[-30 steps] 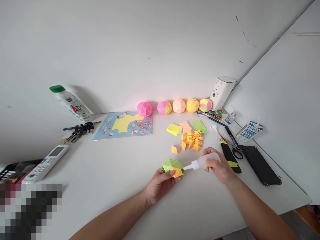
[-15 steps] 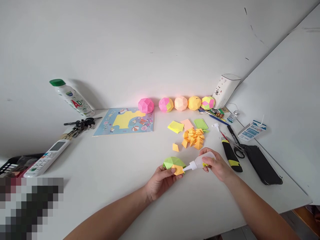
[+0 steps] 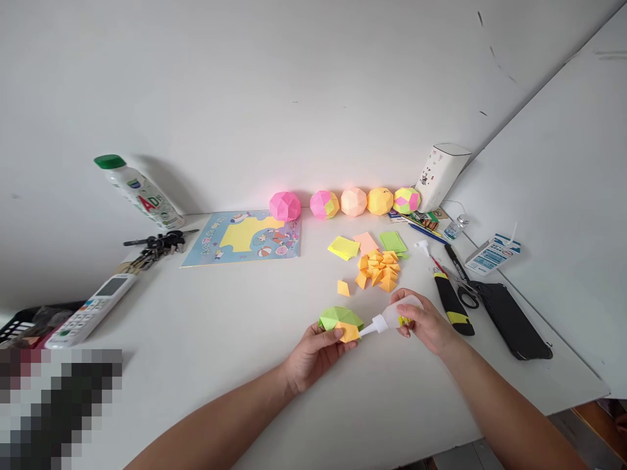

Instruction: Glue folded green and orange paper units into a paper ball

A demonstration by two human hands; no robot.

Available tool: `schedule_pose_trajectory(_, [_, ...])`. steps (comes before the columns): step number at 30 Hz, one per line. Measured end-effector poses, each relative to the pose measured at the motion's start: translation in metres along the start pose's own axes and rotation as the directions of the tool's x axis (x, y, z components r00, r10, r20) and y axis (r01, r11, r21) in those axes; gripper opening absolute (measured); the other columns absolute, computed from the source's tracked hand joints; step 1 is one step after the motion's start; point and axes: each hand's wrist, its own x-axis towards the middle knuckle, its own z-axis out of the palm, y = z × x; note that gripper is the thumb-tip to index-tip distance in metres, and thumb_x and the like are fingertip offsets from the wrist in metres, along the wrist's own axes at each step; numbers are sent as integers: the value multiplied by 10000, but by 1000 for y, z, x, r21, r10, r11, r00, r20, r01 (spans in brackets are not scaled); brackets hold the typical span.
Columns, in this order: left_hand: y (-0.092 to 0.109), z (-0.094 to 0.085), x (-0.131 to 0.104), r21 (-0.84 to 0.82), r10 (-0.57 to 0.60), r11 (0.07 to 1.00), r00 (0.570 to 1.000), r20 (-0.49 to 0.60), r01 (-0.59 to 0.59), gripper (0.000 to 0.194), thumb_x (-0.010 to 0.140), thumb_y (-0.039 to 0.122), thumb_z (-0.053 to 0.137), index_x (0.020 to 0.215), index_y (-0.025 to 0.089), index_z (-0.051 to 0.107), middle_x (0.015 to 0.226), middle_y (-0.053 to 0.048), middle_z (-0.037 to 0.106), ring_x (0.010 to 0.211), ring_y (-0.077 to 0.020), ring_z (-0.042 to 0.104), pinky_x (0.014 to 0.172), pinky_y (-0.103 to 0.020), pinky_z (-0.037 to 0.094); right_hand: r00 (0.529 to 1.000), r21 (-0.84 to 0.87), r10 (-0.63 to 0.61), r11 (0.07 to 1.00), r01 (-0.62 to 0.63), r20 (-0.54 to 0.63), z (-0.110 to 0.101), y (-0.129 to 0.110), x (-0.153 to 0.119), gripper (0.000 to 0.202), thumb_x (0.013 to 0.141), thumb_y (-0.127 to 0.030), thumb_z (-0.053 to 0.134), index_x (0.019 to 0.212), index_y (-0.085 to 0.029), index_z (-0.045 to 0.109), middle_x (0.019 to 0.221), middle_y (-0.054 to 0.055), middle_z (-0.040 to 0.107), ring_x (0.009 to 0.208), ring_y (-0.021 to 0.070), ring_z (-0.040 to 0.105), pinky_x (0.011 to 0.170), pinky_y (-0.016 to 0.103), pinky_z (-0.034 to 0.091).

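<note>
My left hand (image 3: pixel 318 356) is closed on a partly built paper ball (image 3: pixel 337 316), green on top with an orange piece (image 3: pixel 349 332) at its near side. The thumb presses on that orange piece. In my right hand (image 3: pixel 425 325) is a translucent white glue bottle (image 3: pixel 394 316), tilted so its narrow nozzle meets the edge of the orange piece. Beyond the hands lies a pile of folded orange paper pieces (image 3: pixel 377 267), and a single orange piece (image 3: pixel 343 288) sits apart from it. Yellow (image 3: pixel 343 247), peach and green (image 3: pixel 393 242) paper stacks lie behind the pile.
Several finished paper balls (image 3: pixel 353 202) line the wall. To the right lie a utility knife (image 3: pixel 453 303), scissors (image 3: pixel 467 297) and a black phone-like case (image 3: pixel 514 323). Leftward are a picture board (image 3: pixel 206 241), keys (image 3: pixel 164 245), a remote control (image 3: pixel 93 310) and a white bottle (image 3: pixel 142 192).
Both hands keep nearly the same place, with the nozzle still at the orange piece. The whole view has shifted very slightly.
</note>
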Motion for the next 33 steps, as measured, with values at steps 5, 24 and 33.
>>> schedule_pose_trajectory(5, [1,2,0,22,11,1000,1000,2,-11,169,756,160,668,914,104,682,842,-78,685,773,-156,629,817,-289,475,1000,33,12,999,-12,-5,2,2,3,244,731,-378,681,792,-184,546,576,-32,519,438,84,415,433,231,298])
schedule_pose_trajectory(24, [4,6,-1,29,0,1000,999,42,-2,208,707,162,687,907,106,673,854,-78,669,757,-162,620,798,-293,468,991,13,113,993,-114,72,2,9,9,242,768,-402,624,782,-183,522,502,-63,438,404,96,425,432,232,292])
schedule_pose_trajectory(33, [4,5,-1,31,-3,1000,999,51,1,194,713,173,684,895,109,665,832,-77,674,753,-163,622,789,-286,463,988,5,131,991,-132,83,3,10,9,259,765,-417,627,779,-183,517,497,-67,422,399,93,416,420,225,280])
